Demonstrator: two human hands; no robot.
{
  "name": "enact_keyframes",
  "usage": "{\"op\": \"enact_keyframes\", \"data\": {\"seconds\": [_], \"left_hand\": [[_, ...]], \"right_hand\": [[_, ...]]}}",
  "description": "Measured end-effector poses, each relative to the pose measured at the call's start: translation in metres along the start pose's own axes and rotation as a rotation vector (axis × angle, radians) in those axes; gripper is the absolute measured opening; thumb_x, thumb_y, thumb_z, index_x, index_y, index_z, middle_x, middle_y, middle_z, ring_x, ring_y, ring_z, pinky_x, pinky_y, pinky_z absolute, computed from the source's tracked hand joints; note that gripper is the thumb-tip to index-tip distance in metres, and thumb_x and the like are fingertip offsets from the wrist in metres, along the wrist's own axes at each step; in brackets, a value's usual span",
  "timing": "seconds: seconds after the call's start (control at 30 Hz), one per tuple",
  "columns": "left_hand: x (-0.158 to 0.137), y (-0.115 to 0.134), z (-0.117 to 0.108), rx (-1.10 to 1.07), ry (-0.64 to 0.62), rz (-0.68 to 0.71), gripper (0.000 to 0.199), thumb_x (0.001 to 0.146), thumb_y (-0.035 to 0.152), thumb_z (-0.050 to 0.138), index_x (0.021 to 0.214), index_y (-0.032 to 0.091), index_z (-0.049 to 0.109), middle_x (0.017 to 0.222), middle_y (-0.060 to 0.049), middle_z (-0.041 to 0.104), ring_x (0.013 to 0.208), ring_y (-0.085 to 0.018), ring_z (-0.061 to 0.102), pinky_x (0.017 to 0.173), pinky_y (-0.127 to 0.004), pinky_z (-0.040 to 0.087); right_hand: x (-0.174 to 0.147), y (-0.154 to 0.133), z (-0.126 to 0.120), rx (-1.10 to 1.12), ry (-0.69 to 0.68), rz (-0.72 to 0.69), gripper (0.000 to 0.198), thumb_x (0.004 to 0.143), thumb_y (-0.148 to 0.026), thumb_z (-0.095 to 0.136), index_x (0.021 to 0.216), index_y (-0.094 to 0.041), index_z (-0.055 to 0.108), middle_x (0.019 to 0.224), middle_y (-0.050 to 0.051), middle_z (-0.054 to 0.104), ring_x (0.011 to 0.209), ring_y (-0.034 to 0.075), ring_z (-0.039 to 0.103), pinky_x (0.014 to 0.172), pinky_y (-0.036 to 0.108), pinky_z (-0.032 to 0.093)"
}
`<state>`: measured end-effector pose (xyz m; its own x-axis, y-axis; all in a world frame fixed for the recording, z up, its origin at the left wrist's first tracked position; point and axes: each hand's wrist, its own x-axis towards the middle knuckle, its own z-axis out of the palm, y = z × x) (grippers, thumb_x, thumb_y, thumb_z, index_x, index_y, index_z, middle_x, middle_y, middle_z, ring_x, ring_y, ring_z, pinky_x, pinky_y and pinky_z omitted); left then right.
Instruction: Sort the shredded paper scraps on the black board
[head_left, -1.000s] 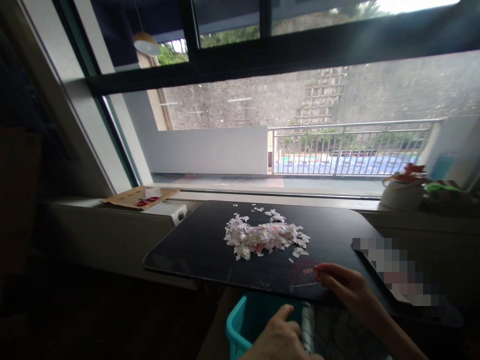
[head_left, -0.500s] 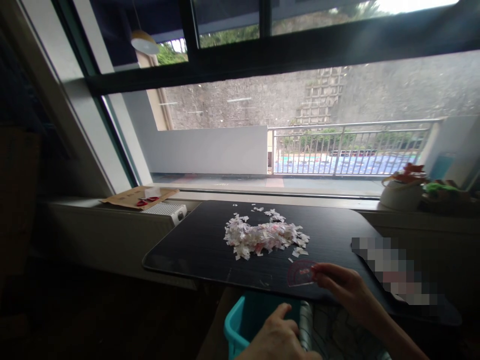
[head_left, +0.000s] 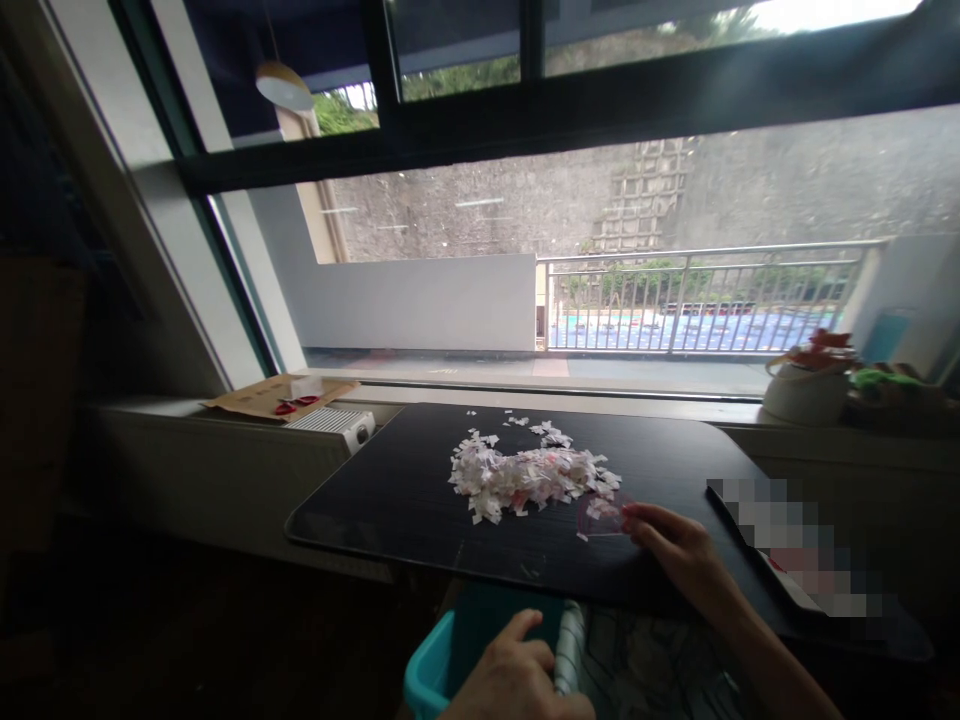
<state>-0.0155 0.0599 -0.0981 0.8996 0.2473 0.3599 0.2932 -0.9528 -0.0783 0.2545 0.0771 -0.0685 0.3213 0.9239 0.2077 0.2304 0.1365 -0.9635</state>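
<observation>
Compared with the earlier frame, the turquoise bin (head_left: 429,660) and the left hand (head_left: 510,680) have shifted leftward in view, while the right hand (head_left: 679,545) has carried a clear, reddish protractor (head_left: 604,522) farther up the bench (head_left: 375,500), overlapping the near right edge of the paper scraps (head_left: 525,475) in view; contact with them cannot be told. Dark and smooth, the bench should let light pieces slide readily. Below its near edge, the bin looks like stiff, light plastic, best taken by the rim. Loosely heaped, the scraps seem almost weightless and easily scattered, better swept or cupped than picked singly. Thin and probably slippery, the protractor should flex little and could crack if bent hard; holding its right end leaves the straight edge free. The person's right forearm reaches in from the lower right, fingers narrowed in a pinch on the protractor. The left hand sits low, one finger outstretched; whether its others grip anything cannot be told.
</observation>
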Motion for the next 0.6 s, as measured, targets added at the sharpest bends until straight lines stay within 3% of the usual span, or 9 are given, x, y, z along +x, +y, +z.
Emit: {"op": "enact_keyframes", "data": {"seconds": [0.23,0.47,0.6], "left_hand": [[-0.021,-0.003,-0.013,-0.125,0.052,-0.136,0.007,0.075,0.026,0.065,0.07,0.025,0.061,0.047,0.008,0.029,0.054,-0.012,0.044,0.098,-0.039,0.037],[-0.03,-0.002,-0.02,-0.178,0.142,-0.157,0.016,0.083,0.03,0.056,0.068,0.024,0.059,0.047,0.008,0.029,0.053,-0.012,0.043,0.099,-0.038,0.035],[-0.032,-0.002,-0.018,-0.147,0.161,-0.136,0.017,0.084,0.027,0.054,0.068,0.023,0.058,0.046,0.008,0.031,0.053,-0.012,0.043,0.101,-0.038,0.033]], "right_hand": [[0.003,-0.002,-0.008,-0.094,0.131,-0.016,0.036,0.067,-0.043,0.068,0.092,-0.017,0.076,0.083,0.009,0.078,0.079,0.027,0.072,0.077,0.037,0.056],[-0.008,-0.01,-0.005,-0.056,0.005,0.019,0.033,0.066,-0.041,0.069,0.088,-0.018,0.077,0.08,0.008,0.078,0.075,0.025,0.072,0.072,0.033,0.057],[-0.01,-0.009,-0.009,-0.051,0.059,0.007,0.035,0.066,-0.041,0.07,0.09,-0.017,0.077,0.081,0.008,0.078,0.074,0.024,0.073,0.07,0.032,0.058]]}}
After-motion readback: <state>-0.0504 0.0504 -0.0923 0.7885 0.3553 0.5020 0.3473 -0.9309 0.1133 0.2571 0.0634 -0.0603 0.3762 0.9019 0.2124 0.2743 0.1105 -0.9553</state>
